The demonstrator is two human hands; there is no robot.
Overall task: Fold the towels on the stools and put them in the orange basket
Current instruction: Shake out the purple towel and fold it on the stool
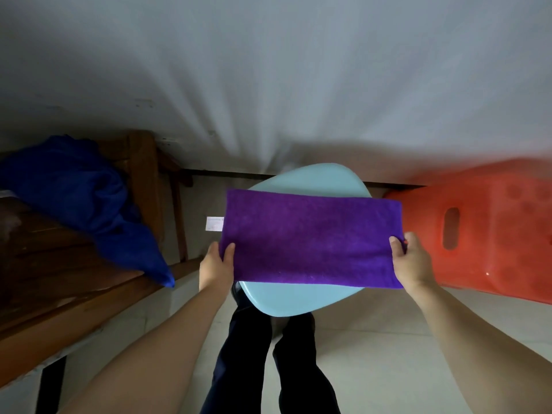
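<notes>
A purple towel [310,237], folded into a long flat rectangle, lies across the round light-blue stool [301,300] in the middle of the view. My left hand [216,265] pinches its near left corner, thumb on top. My right hand [410,261] pinches the near right corner the same way. The orange basket [490,234], with a handle slot in its wall, stands just right of the stool. A crumpled blue towel [89,201] lies on a wooden bench [59,297] at the left, one corner hanging over the bench edge.
A white wall rises right behind the stool and basket. A small white paper slip [214,224] lies on the pale tiled floor between bench and stool. My dark-trousered legs [268,363] stand below the stool's near edge.
</notes>
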